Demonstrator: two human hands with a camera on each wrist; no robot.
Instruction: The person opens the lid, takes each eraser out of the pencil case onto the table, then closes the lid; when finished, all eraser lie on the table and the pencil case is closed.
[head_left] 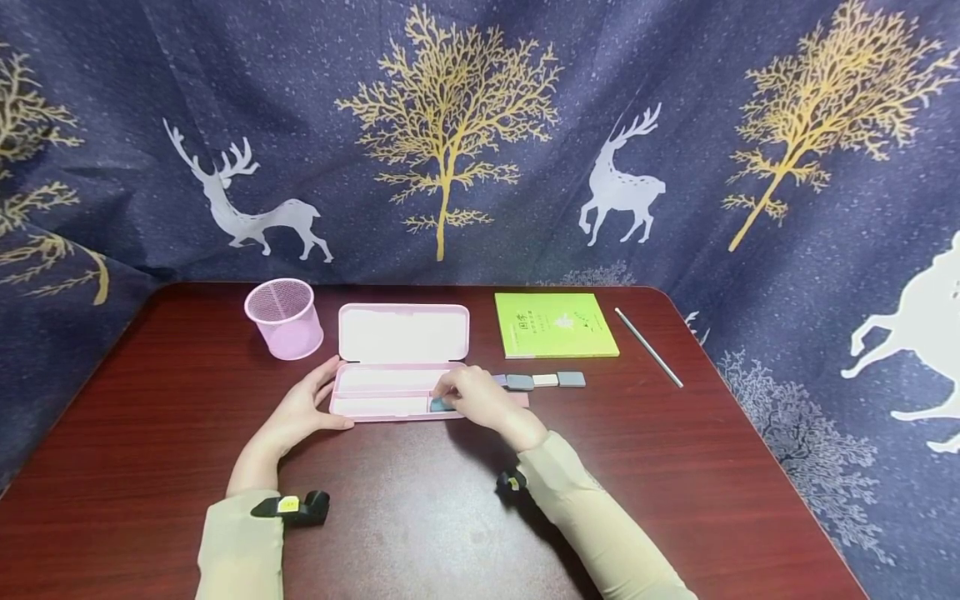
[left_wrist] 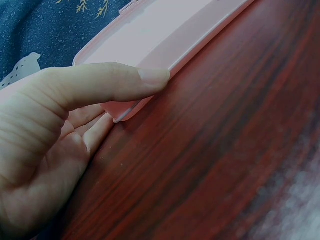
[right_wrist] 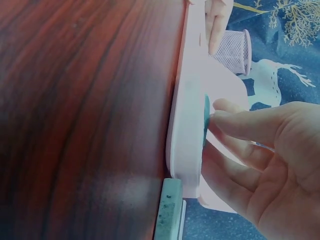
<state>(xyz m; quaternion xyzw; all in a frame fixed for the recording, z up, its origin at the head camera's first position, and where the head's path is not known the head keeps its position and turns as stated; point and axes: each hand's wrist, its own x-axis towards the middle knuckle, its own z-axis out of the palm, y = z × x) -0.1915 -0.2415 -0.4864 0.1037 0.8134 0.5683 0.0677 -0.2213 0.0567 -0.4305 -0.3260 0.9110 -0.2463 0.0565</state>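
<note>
An open pink pencil case [head_left: 381,406] lies on the table, its lid [head_left: 403,333] tipped back. My left hand [head_left: 306,406] grips the case's left end, thumb along the front rim and fingers round the far side. In the left wrist view the thumb [left_wrist: 117,85] lies over the pink rim. My right hand [head_left: 480,396] is over the right end of the case, pinching a teal eraser [head_left: 440,405] in the small front compartment. The right wrist view shows the teal edge [right_wrist: 206,117] against the thumb tip, mostly hidden behind the case wall.
Several block-like erasers stand in a row right of the case, including a grey one [head_left: 520,382] and a white one [head_left: 545,381]. A pink mesh pen holder [head_left: 292,333] stands back left. Farther right lie a yellow-green book [head_left: 557,327] and a thin grey pencil [head_left: 648,347].
</note>
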